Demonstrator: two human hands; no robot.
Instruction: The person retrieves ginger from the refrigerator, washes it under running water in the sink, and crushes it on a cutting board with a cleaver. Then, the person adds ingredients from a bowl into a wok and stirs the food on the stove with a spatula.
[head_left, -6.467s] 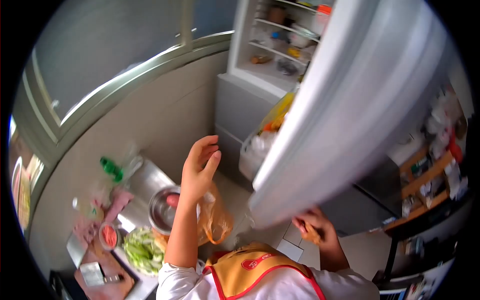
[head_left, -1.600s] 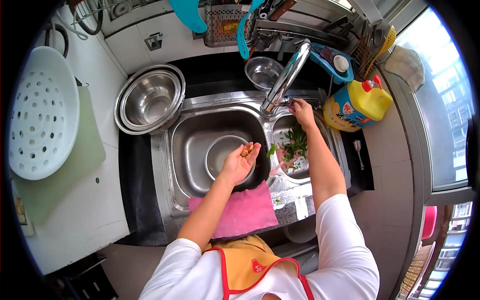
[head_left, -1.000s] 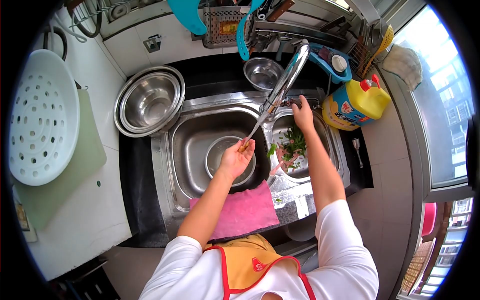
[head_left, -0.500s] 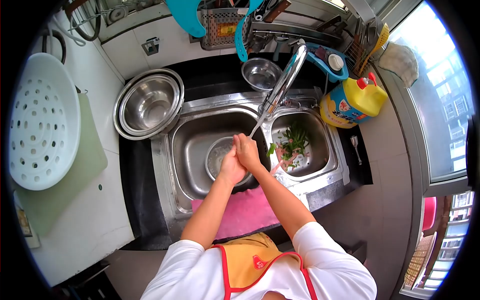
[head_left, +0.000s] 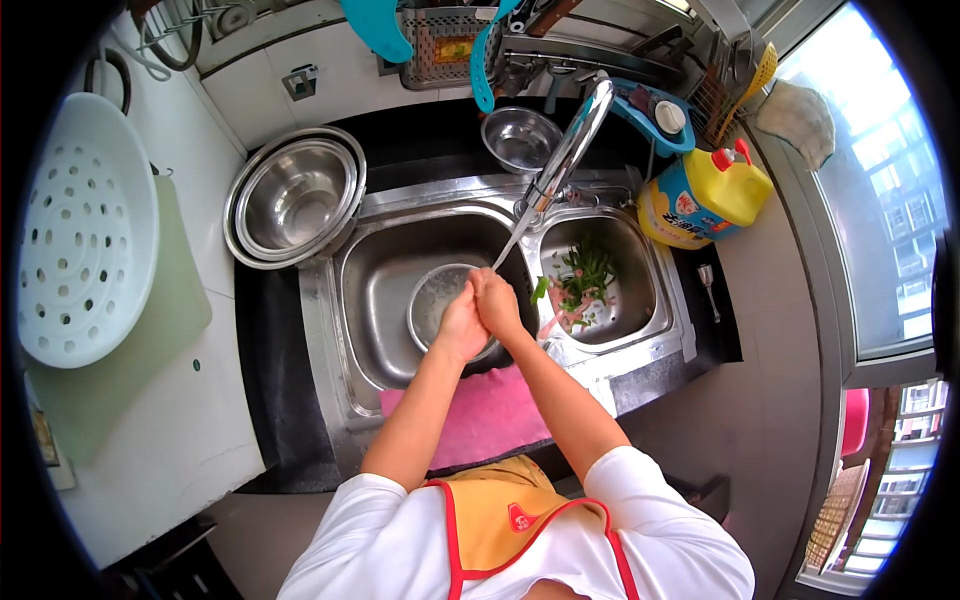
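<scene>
My left hand (head_left: pixel 461 325) and my right hand (head_left: pixel 496 303) are clasped together under the stream of water (head_left: pixel 508 248) from the chrome faucet (head_left: pixel 572 150). Their fingers are closed against each other, and whatever lies between the palms, if anything, is hidden. Just below them, a round metal bowl (head_left: pixel 428 312) sits in the large left basin (head_left: pixel 375 290), partly covered by my hands. To the right, the small basin (head_left: pixel 642 312) contains green vegetable scraps (head_left: pixel 586 272) and pinkish bits.
Stacked steel bowls (head_left: pixel 298 205) stand left of the sink; a small steel bowl (head_left: pixel 521 138) is behind it. A yellow detergent jug (head_left: pixel 705 195) stands at right. A pink cloth (head_left: pixel 485 420) hangs over the front edge. At far left are a white perforated basket (head_left: pixel 90 235) and green board (head_left: pixel 180 300).
The whole view has shifted slightly. My hands stay clasped beneath the running water, with only a small change in their position against each other.
</scene>
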